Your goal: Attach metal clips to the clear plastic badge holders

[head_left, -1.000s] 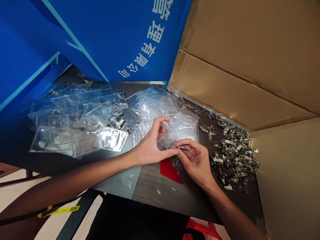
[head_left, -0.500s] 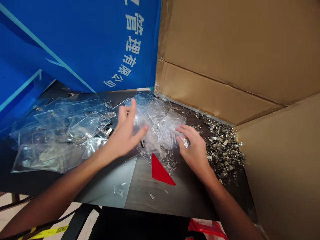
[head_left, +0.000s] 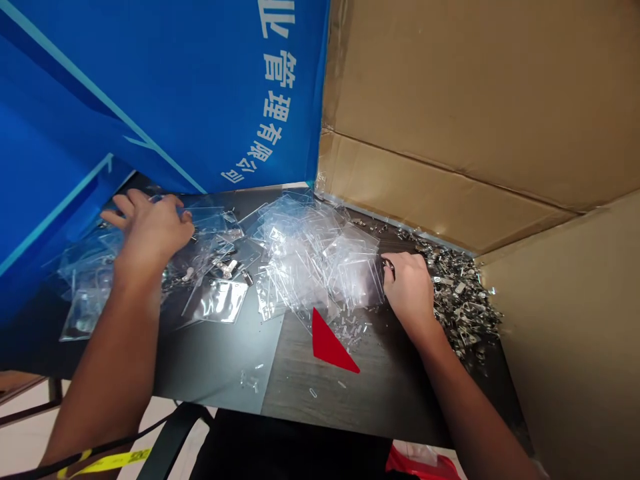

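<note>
The left hand (head_left: 155, 230) is hanging over the left pile of clear sleeves (head_left: 217, 300), fingers parted; metal clips (head_left: 230, 269) are showing there, so that share looks done. The middle pile (head_left: 305, 253) is lying seemingly unclipped, probably left to do. Beside the far-right clip heap (head_left: 465, 300), the right hand's (head_left: 410, 287) fingers are bending; I can't tell whether they're gripping anything.
</note>
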`<state>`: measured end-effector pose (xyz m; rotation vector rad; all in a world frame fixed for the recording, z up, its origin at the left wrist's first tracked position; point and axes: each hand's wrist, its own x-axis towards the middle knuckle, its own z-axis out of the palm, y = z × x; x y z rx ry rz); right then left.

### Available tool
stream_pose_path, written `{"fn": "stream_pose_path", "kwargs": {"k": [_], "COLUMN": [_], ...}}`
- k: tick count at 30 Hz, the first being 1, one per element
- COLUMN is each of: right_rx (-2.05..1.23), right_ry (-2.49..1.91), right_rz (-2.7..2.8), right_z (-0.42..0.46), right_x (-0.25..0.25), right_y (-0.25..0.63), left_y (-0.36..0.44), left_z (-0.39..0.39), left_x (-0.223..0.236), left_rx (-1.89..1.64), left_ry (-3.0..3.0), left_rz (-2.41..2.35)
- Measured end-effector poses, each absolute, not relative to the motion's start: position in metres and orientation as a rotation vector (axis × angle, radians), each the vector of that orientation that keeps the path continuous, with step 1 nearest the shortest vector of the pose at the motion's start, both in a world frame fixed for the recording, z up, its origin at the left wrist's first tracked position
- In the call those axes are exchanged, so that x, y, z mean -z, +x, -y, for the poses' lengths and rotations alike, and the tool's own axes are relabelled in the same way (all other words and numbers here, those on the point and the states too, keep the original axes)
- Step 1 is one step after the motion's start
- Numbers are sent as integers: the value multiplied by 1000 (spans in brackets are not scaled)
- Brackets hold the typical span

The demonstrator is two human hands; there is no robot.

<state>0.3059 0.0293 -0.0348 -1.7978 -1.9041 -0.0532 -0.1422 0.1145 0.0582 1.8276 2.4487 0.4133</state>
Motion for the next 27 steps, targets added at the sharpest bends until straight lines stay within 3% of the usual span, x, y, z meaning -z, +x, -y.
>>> {"fn": "stream_pose_path", "kwargs": {"k": [9,12,16,20,27], "right_rx": [118,96,94,108,81], "right_ry": [-1716,-1665,-1622,-1618,-1593], "right_rz": [1810,1763,1772,1782,1773], "right_z": [-26,-24,-21,-20,-19], "right_x": [32,29,27,28,28], "right_y": [297,293,288,286,286], "left_y": [-138,-103,-56,-30,-30], "left_z": [-115,-104,-83,-68,-62], "left_x": [-63,-65,-52,-33,-22], "left_rx": [-404,-444,-200,-31,-158], "left_ry": [2034,2342,2459,2515,2332], "left_rz": [-2354,-1867,-1283,-1241,-1283]}}
